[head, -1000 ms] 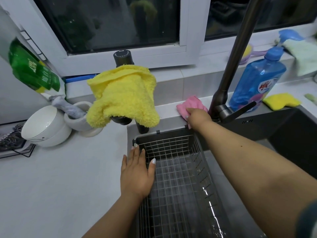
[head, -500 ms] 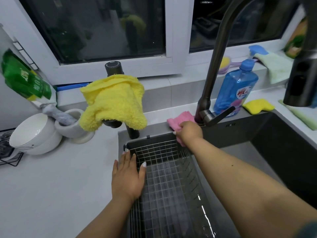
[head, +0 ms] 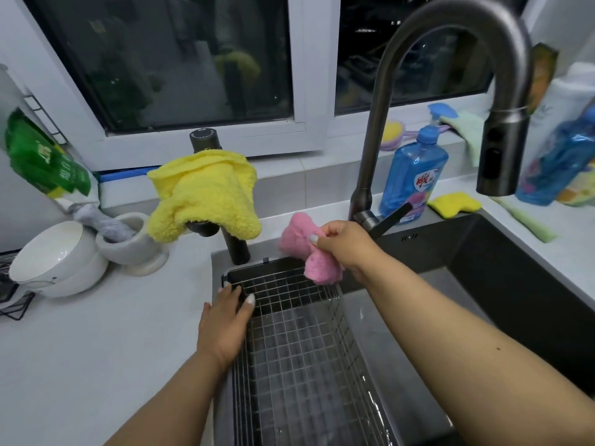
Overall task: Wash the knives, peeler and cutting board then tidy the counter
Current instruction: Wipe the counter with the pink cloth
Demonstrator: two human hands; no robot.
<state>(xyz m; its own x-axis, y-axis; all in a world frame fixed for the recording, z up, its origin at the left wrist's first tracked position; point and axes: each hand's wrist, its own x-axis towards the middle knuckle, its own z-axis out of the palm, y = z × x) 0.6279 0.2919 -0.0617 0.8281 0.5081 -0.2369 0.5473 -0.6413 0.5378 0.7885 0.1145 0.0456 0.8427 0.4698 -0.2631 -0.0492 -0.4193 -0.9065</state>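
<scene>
- Gripping a pink cloth [head: 306, 249], the right hand [head: 346, 244] was seen at the far edge of the sink [head: 502, 284], just left of the faucet [head: 380, 130] base; the cloth was bunched in curled fingers and hung over the far end of the wire basket [head: 299, 349].
- The left hand [head: 225, 320] was laid flat, fingers straight, on the basket's far-left rim, nothing held.
- Knives, peeler and cutting board could not be made out anywhere in view.
- A yellow towel [head: 203, 194] was draped over a dark fixture left of the sink.
- White bowls [head: 58, 262] were noted on the counter [head: 96, 365] at far left.
- A blue soap bottle [head: 413, 175] and a yellow sponge [head: 454, 204] were noted right of the faucet.
</scene>
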